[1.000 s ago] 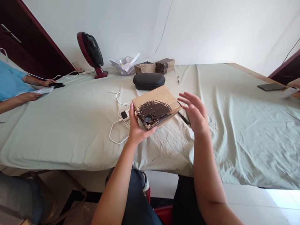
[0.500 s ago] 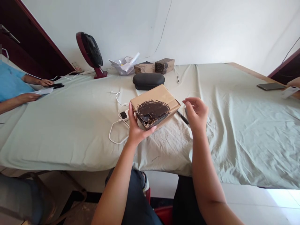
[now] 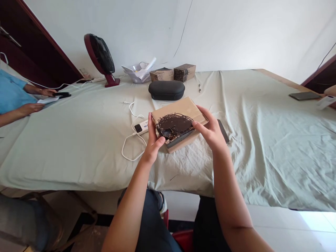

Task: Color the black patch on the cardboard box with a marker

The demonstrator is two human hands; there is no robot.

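A cardboard box [image 3: 181, 106] with a dark brown scribbled patch on its top and front edge is between my hands, slightly tilted above the table. My left hand [image 3: 153, 143] grips its left side, thumb at the front corner. On the right side my right hand [image 3: 211, 129] wraps round it, its thumb on the top near the dark patch. A dark flat object like a phone [image 3: 223, 131] lies partly hidden behind my right hand. Just left of the box is a white power strip [image 3: 141, 126] with a black plug and white cable [image 3: 123, 148].
Behind the box stand a black case [image 3: 166, 91], two more cardboard boxes [image 3: 185, 72], a clear basket [image 3: 139, 74] and a fan [image 3: 102, 57]. At the left edge another person's hands [image 3: 33, 107] hold papers. A dark tablet-like object [image 3: 304, 96] lies far right.
My right hand has moved left and down onto the box's right side and closed on it. The box has shifted slightly right. The black pen seen earlier is now hidden.
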